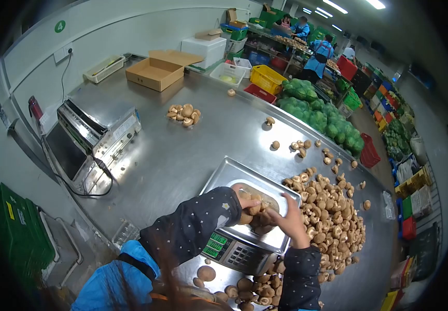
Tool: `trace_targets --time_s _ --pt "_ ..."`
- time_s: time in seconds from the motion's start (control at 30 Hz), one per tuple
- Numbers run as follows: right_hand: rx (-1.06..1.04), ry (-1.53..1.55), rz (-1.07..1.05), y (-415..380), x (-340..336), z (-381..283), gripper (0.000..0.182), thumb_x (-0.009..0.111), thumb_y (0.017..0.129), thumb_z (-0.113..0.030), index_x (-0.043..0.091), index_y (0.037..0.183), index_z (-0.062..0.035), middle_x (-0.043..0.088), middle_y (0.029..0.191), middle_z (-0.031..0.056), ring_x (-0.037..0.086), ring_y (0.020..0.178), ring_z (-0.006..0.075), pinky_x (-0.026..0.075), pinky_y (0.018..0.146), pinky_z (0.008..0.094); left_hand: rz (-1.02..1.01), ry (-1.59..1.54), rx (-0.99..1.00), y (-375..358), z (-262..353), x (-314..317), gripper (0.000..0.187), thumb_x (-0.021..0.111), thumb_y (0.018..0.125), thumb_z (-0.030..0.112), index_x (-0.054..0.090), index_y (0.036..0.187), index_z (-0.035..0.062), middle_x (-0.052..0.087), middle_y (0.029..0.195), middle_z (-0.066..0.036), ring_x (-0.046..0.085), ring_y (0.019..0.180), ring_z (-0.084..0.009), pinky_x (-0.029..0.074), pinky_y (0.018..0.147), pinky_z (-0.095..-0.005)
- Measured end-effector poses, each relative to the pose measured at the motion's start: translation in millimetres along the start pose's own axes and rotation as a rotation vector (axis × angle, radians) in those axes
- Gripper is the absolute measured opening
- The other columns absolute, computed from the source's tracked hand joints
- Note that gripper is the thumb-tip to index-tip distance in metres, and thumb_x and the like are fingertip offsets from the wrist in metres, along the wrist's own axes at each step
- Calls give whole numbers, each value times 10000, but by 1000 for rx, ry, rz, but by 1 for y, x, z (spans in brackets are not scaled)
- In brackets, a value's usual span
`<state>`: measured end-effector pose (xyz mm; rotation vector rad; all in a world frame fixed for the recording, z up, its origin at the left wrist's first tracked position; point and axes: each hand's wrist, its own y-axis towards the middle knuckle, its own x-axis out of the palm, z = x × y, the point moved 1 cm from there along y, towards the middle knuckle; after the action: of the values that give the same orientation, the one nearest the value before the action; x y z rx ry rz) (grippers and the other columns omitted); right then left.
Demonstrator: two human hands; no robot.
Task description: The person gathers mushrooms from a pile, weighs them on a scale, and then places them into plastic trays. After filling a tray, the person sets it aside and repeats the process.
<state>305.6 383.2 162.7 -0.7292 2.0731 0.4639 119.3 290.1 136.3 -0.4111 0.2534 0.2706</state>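
A clear plastic tray [271,203] of brown mushrooms sits on the metal pan [226,176] of a digital scale. My left hand [243,199] reaches in from the left, its fingers curled round mushrooms [255,205] at the tray's near side; the fingertips are partly hidden. From the right comes my right hand [291,220], thumb against the mushrooms and fingers spread apart above the pan. The scale's green display [215,244] and keypad [242,255] show below my left sleeve. Right beside the pan lies a large heap of loose shiitake mushrooms [333,217].
Farther up the steel table are a filled mushroom tray [184,114], an open cardboard box [155,72] and a corded machine [92,137]. More mushrooms [255,287] lie by the table's near edge. Green net bags [320,114] stand beyond the far edge; co-workers [318,57] are behind.
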Motion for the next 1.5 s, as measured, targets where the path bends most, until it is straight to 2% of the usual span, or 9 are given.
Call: trace_targets --time_s 0.17,0.23,0.27,0.9,1.0,1.3,1.37,1.4,1.5 --pt "384 896 -356 -34 6 56 629 683 739 54 420 1303 -35 551 1147 91 595 856 144 509 714 260 30 146 -101 17 -17 20 972 712 582 623 394 1348 116 444 1246 -234 534 1059 -290 460 875 -368" --pt "172 489 -276 -24 41 116 646 685 741 51 400 1314 -39 540 1154 119 610 844 168 518 687 275 147 1000 619 28 -48 29 963 701 588 635 392 1350 133 356 1313 -248 479 1120 -345 412 940 -403" --pt "209 613 -228 -18 39 84 650 687 740 50 393 1312 -44 537 1148 133 616 850 187 523 681 282 7 297 -23 -7 0 -1 879 678 631 624 429 1323 142 376 1308 -229 435 1159 -375 383 962 -424" --pt "103 454 -260 223 351 -139 768 766 680 -108 301 1285 -20 522 1104 195 585 850 228 522 625 313 391 -153 -111 166 -273 -341 899 812 600 370 408 1308 -11 517 1227 -218 528 1109 -265 442 919 -349" --pt "207 483 -320 221 343 -161 764 767 674 -232 346 1276 -19 502 1138 225 520 1029 339 430 883 387 387 -184 -185 139 -241 -350 867 800 634 317 380 1319 -9 523 1217 -211 519 1117 -263 434 925 -339" --pt "-222 395 -238 116 204 -207 425 679 770 -35 521 1165 -43 589 960 101 591 883 168 501 679 268 1038 316 271 36 -190 -300 538 720 749 273 532 1157 -24 575 1104 -192 565 1002 -299 451 858 -386" --pt "-409 461 -225 45 192 -194 250 606 843 -118 578 1088 -77 609 840 50 583 660 115 479 591 260 763 40 600 -23 -176 -245 396 680 781 235 583 1088 3 634 926 -125 618 882 -248 474 804 -352" --pt "-270 590 -421 1 188 -187 279 576 779 -140 545 1028 -17 589 931 187 579 809 359 468 704 417 166 -271 518 -59 -175 -224 385 672 789 291 611 1059 24 647 901 -100 619 909 -250 470 848 -343" --pt "-445 286 -438 -73 198 -179 253 612 764 -176 582 980 -50 573 962 167 550 886 361 459 730 415 -262 334 453 -140 -196 -142 332 698 718 293 632 934 49 620 933 -109 584 940 -277 439 856 -399"
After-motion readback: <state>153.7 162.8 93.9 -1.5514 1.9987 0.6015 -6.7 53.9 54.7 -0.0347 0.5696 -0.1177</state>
